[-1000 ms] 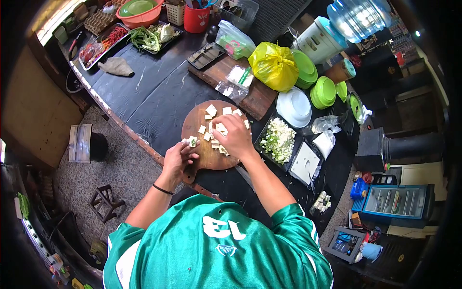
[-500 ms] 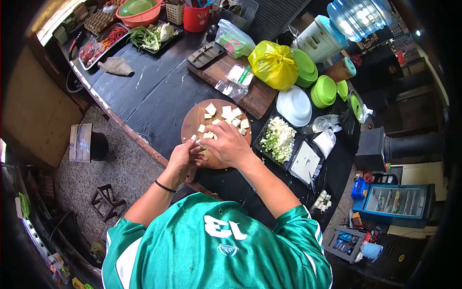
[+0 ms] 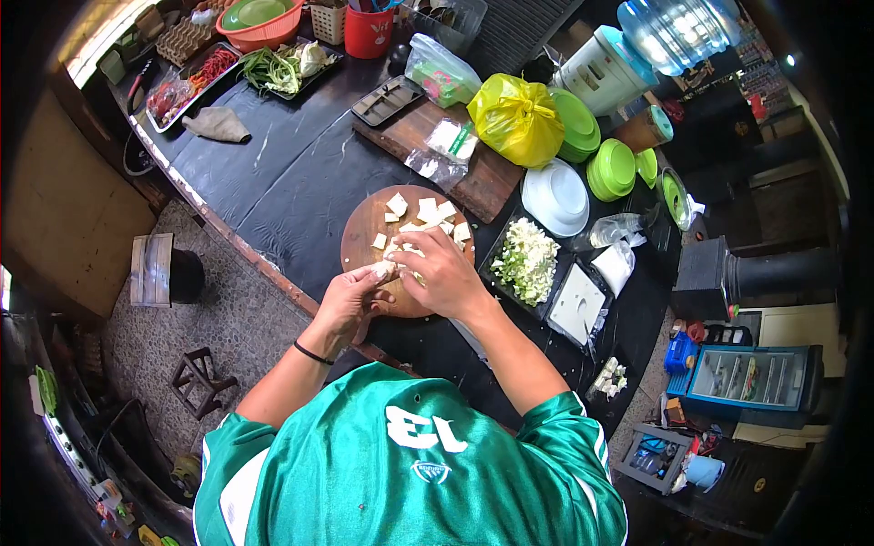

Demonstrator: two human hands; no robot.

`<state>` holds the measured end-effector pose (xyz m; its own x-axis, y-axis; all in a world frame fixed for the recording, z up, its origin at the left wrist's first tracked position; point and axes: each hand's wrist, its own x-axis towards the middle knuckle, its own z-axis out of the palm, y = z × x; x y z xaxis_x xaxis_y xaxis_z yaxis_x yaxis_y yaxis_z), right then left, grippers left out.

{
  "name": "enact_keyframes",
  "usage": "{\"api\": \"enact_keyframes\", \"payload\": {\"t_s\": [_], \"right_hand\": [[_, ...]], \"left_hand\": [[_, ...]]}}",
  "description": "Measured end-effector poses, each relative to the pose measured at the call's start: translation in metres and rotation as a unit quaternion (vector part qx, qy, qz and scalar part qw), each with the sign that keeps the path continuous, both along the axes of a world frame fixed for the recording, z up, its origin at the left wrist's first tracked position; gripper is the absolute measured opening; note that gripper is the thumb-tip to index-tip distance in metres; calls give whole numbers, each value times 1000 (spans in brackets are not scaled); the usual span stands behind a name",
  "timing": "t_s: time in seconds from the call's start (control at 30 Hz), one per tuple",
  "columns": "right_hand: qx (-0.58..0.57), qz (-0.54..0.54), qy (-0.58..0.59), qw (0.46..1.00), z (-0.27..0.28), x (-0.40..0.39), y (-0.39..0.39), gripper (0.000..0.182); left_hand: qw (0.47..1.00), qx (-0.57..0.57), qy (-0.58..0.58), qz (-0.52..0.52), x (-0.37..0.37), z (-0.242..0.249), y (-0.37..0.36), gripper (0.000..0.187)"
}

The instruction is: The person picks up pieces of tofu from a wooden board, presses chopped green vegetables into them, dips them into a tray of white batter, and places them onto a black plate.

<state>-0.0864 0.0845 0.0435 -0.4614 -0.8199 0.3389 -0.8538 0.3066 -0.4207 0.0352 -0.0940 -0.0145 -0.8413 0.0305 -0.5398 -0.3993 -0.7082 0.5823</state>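
Observation:
A round wooden board (image 3: 362,223) lies on the black-covered table with several white cubes (image 3: 428,210) on it. Over the board's lower left part, my left hand (image 3: 350,296) has its thumb and fingers pinched around a small white piece (image 3: 383,268). My right hand (image 3: 439,273) is beside it over the board, fingers curled and fingertips close to the same piece; whether it grips anything is hidden. Part of a knife blade (image 3: 469,338) shows below my right wrist. To the right, a black tray (image 3: 496,244) holds chopped white and green pieces.
A dark wooden board (image 3: 492,187) with packets, a yellow bag (image 3: 516,120), white bowls (image 3: 555,200) and green bowls (image 3: 611,170) stand behind and right. A white block (image 3: 576,304) lies in a tray. Vegetable trays (image 3: 289,71) and a grey cloth (image 3: 218,125) are far left.
My two hands have come closer together, and the right hand's fingers have shifted slightly right. The small white piece now shows more clearly at my left fingertips.

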Motion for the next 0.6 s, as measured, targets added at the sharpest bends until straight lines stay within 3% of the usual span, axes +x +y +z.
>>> {"api": "enact_keyframes", "payload": {"t_s": [0.3, 0.6], "right_hand": [[-47, -73, -162, 983, -20, 14, 0, 18], [-74, -105, -238, 963, -19, 18, 6, 21]], "left_hand": [[1000, -7, 4, -2, 0, -8, 3, 24], [999, -26, 12, -15, -3, -2, 9, 21]]}}
